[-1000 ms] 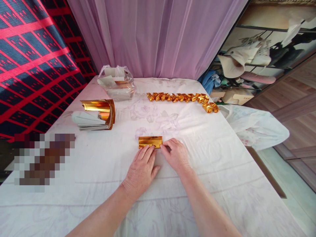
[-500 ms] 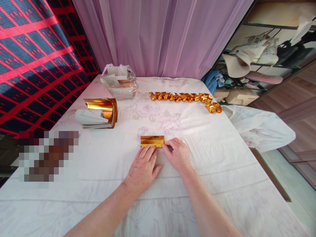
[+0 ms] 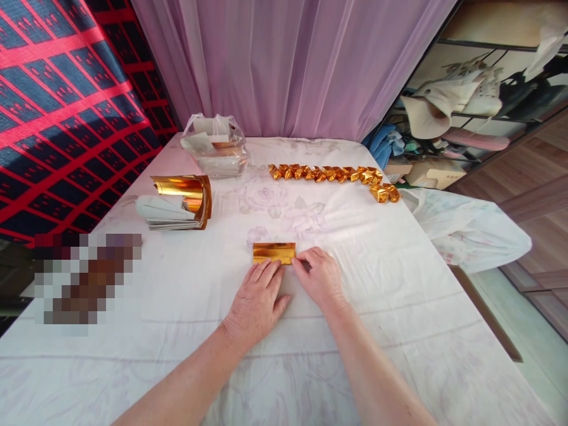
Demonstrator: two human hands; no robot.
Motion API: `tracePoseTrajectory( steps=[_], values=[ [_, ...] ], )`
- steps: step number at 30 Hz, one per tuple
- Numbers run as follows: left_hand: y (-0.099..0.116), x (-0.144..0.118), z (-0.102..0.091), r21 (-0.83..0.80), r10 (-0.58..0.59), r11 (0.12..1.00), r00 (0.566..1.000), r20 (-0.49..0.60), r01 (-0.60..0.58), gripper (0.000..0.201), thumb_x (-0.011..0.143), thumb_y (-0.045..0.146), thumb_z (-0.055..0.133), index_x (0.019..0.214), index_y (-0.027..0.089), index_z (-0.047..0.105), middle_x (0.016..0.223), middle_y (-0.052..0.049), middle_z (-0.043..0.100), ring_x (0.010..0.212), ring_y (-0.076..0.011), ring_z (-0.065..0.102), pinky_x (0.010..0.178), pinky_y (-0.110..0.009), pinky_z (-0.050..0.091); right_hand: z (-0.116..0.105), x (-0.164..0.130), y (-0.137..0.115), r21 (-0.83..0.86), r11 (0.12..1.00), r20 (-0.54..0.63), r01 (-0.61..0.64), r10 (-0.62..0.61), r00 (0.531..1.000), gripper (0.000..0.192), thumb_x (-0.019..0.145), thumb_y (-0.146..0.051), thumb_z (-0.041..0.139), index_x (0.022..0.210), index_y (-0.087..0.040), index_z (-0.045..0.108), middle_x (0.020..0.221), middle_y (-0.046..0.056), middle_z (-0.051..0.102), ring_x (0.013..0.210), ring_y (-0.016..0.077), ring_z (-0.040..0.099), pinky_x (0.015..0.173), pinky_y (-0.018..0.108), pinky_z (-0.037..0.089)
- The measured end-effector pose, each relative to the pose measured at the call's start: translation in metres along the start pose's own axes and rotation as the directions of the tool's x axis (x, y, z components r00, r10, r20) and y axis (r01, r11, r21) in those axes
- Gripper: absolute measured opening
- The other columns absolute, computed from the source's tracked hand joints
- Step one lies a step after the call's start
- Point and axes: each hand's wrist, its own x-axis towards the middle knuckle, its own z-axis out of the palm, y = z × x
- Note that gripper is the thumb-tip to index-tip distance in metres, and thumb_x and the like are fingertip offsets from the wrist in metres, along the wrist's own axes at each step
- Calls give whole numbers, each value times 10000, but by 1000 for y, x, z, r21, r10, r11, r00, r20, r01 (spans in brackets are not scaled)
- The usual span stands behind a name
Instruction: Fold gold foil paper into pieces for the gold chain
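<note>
In the head view, we are resting our left hand (image 3: 257,299) with fingers lightly spread on the near edge of the foil (image 3: 274,251), which is lying on the table (image 3: 195,284). Our right hand (image 3: 320,275) is curling at its near right corner, thumb and forefinger almost meeting; whether they are pinching, we cannot tell. Seemingly, we are smoothing that edge; ideally, we should be pressing evenly, holding the corner square.
</note>
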Motion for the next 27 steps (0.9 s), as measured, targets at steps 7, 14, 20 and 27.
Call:
tracePoseTrajectory(
  steps=[7, 14, 20, 27],
  values=[
    [-1, 0, 2, -19, 3, 1000, 1000, -14, -3, 462, 948, 374, 518, 1337, 127, 547, 1407, -155, 562, 1341, -309, 478, 1142, -513, 367, -1, 0, -1, -19, 1000, 7, -15, 15, 1000, 171, 878, -294, 594, 733, -224, 654, 764, 22, 653, 716, 181, 600, 692, 307, 395],
    [1, 1, -1, -4, 4, 1000, 1000, 5, -4, 472, 937, 363, 544, 1332, 105, 551, 1399, -159, 569, 1332, -313, 485, 1142, -503, 371, -1, 0, -2, -23, 999, -2, -33, 33, 999, 161, 879, -305, 588, 750, -236, 656, 786, 26, 662, 736, 184, 604, 698, 311, 401],
    [2, 1, -2, 3, -4, 1000, 1000, 0, 4, 472, 932, 360, 556, 1327, 102, 558, 1396, -155, 571, 1324, -314, 493, 1145, -490, 368, -1, 0, -3, -14, 999, 1, -41, 41, 999, 129, 870, -290, 603, 773, -226, 660, 796, 27, 661, 745, 187, 605, 701, 309, 397],
    [0, 0, 0, -3, 5, 1000, 1000, -4, -5, 476, 932, 364, 551, 1332, 106, 554, 1396, -163, 568, 1325, -315, 490, 1126, -502, 387, 3, -2, -3, -28, 998, -23, -60, 59, 998, 143, 886, -300, 587, 776, -232, 647, 811, 29, 658, 773, 191, 608, 728, 316, 404]
  ],
)
